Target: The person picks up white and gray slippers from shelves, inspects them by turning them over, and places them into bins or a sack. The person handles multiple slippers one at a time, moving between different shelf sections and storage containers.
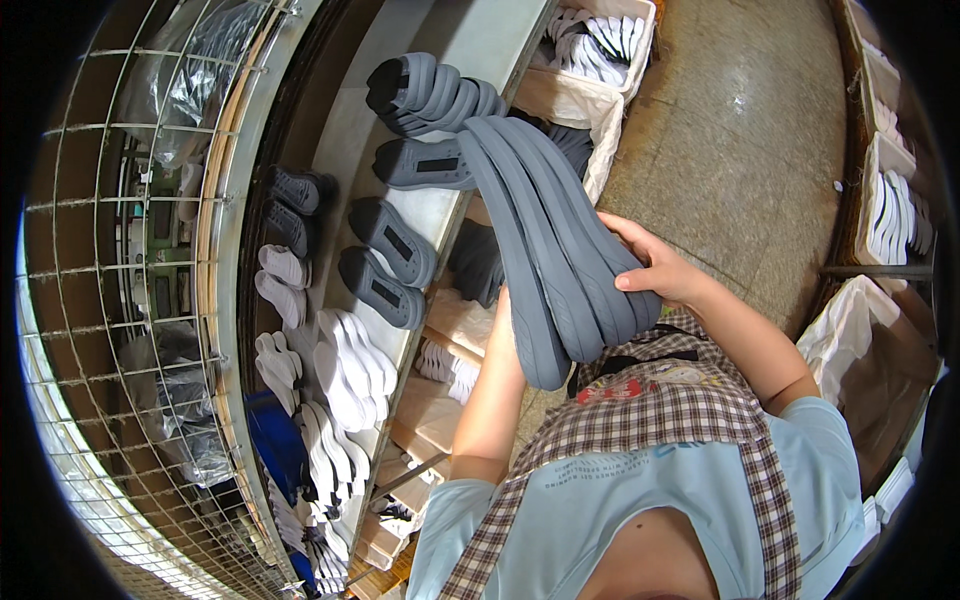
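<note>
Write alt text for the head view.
A fanned stack of long grey shoe soles is held by a person in a checked apron, right hand gripping its near end, left hand hidden behind it. Left of it, a bench carries more grey soles and white soles.

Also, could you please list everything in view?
Held soles: several, grey, in right hand
Bench: one, pale grey, centre
Bench soles: several, grey, stacked or paired
Shoes: four, dark and pale, left bench edge
White soles: many, white, lower bench
Bins: several, pale liners, flanking floor
Mesh: one, metallic, far left
Bags: some, clear, behind mesh
Unclear item: one, blue, lower left
Floor: one, brown, upper right
Apron: one, brown check, worn
Shirt: one, light blue, worn
Left forearm: one, bare, hand hidden
Right hand: one, bare, gripping soles
</note>
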A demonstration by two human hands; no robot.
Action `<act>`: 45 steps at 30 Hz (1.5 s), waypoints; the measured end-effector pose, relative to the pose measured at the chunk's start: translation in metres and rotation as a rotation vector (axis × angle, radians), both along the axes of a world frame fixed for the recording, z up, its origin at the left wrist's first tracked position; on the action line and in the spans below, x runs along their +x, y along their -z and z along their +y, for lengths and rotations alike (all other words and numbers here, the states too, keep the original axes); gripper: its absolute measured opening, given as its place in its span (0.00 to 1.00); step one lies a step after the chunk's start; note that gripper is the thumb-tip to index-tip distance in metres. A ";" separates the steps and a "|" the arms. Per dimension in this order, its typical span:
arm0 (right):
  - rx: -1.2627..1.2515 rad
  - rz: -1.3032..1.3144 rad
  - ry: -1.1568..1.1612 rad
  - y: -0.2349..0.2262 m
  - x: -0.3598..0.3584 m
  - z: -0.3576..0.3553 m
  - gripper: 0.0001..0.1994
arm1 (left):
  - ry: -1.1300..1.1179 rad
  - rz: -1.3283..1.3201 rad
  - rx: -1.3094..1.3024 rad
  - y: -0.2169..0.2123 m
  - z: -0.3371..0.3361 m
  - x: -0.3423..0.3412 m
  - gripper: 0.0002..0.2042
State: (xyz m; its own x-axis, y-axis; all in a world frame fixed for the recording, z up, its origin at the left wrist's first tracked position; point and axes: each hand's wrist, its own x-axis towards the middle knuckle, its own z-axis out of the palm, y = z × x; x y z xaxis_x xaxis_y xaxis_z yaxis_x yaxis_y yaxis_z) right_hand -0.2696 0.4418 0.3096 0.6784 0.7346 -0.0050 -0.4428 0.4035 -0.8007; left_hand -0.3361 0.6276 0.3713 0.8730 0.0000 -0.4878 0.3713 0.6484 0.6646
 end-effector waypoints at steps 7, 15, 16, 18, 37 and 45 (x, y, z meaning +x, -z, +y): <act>0.090 0.243 -0.115 -0.003 -0.005 0.000 0.45 | -0.058 0.058 -0.118 0.025 -0.002 0.005 0.21; -0.149 0.104 -0.023 0.006 0.009 -0.010 0.35 | -0.259 -0.314 0.093 0.037 0.052 -0.005 0.19; -0.179 0.095 0.017 0.009 0.016 -0.013 0.32 | -0.312 -0.374 0.173 0.035 0.070 0.001 0.19; -0.192 0.184 0.074 0.016 0.032 -0.018 0.22 | -0.387 -0.430 0.189 0.025 0.108 0.021 0.17; -0.222 0.022 -0.023 -0.008 0.320 0.230 0.29 | -0.620 0.002 0.239 0.027 0.220 0.164 0.33; -0.285 0.099 -0.414 -0.017 0.332 0.273 0.33 | -0.795 -0.107 0.120 0.029 0.208 0.179 0.35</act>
